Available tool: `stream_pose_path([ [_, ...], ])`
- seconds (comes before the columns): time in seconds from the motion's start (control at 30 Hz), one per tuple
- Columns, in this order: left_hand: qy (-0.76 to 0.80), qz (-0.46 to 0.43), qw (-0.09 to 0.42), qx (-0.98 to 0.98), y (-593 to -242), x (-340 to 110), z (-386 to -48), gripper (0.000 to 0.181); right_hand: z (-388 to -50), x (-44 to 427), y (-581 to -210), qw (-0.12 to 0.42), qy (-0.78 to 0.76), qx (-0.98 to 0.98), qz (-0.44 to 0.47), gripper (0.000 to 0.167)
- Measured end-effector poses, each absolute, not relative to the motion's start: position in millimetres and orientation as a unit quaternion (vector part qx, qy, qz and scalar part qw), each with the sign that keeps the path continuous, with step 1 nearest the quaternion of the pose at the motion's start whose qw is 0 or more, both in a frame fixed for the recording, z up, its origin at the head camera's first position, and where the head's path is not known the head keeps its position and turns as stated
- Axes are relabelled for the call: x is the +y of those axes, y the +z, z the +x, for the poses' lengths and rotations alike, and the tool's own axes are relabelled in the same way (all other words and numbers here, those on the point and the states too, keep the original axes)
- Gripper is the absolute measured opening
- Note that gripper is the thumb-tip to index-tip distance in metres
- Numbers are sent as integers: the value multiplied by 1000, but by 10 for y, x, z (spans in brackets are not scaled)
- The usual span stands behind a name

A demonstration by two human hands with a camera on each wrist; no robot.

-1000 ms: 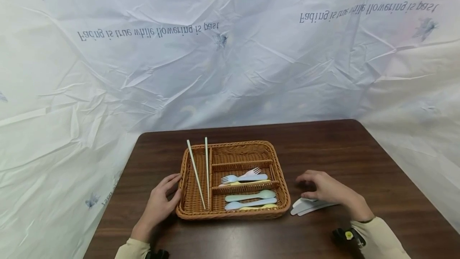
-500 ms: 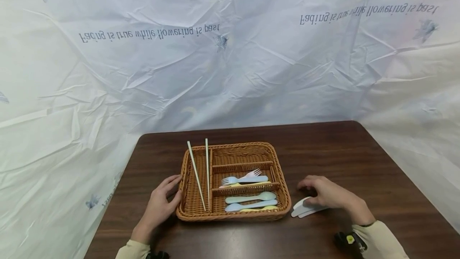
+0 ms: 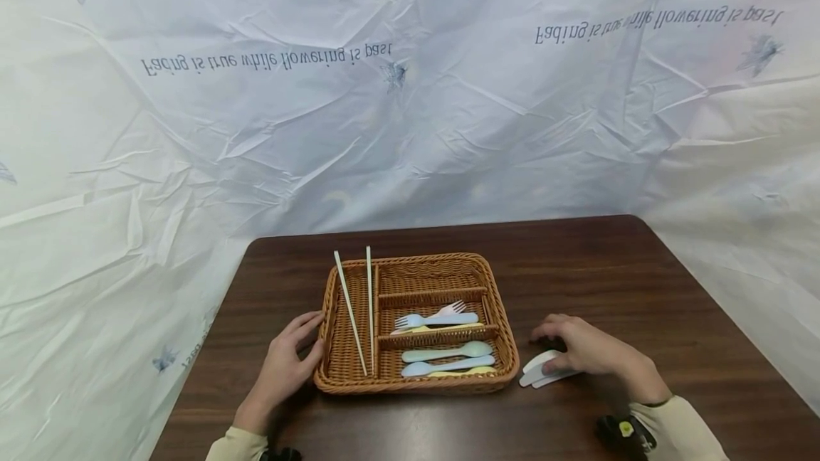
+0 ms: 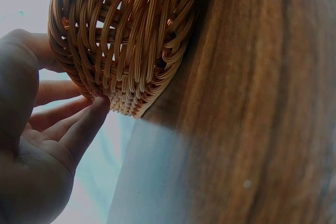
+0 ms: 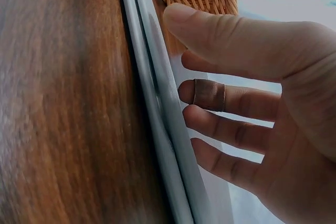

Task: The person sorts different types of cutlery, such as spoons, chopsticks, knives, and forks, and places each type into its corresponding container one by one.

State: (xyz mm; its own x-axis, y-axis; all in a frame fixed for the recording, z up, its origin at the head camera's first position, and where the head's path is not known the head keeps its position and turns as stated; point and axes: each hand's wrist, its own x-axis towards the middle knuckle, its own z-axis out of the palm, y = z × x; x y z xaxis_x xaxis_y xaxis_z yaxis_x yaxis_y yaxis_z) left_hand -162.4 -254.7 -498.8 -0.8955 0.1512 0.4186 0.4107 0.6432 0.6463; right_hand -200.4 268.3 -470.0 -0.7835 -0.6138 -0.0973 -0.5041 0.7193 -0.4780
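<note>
My left hand [image 3: 282,361] touches the left side of a brown wicker cutlery basket [image 3: 419,386], its fingers against the rim in the left wrist view. To the basket's right, my right hand [image 3: 589,347] hovers at several long, flat, pale utensils [image 3: 537,372] with rounded ends, probably table knives. The right wrist view has the thumb [image 5: 210,27] above them and the other fingertips close to their edge; whether they touch is unclear. Two pale chopsticks [image 3: 349,311] lean in the basket's left compartment. Forks [image 3: 442,319] lie in the middle one, spoons [image 3: 448,352] in the front one.
Behind the forks is the basket's back compartment [image 3: 429,276]. A dark wooden table [image 3: 576,262] bears everything, its far edge near a creased white printed sheet [image 3: 448,126]. The chopsticks' upper ends stick out past the basket's back rim.
My right hand has shifted a little right and nearer to me, so its thumb now overlaps the pale flat utensils. The left hand stays at the basket's side.
</note>
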Motion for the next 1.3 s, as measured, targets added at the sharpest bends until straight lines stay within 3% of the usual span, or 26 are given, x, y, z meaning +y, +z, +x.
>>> stream_pose_path([
  [0.27,-390,-153,161,-894,-4989,-2552,-1622,43,-1976,2690,-4685,142,-197,912,-332,54],
  [0.67,-392,-156,164,-892,-5002,-2553,-1639,43,-2025,2696,-4716,125,-210,905,-348,19],
  [1.3,-397,-153,154,-892,-4991,-2554,-1631,42,-2035,2716,-4713,53,-214,910,-350,18],
])
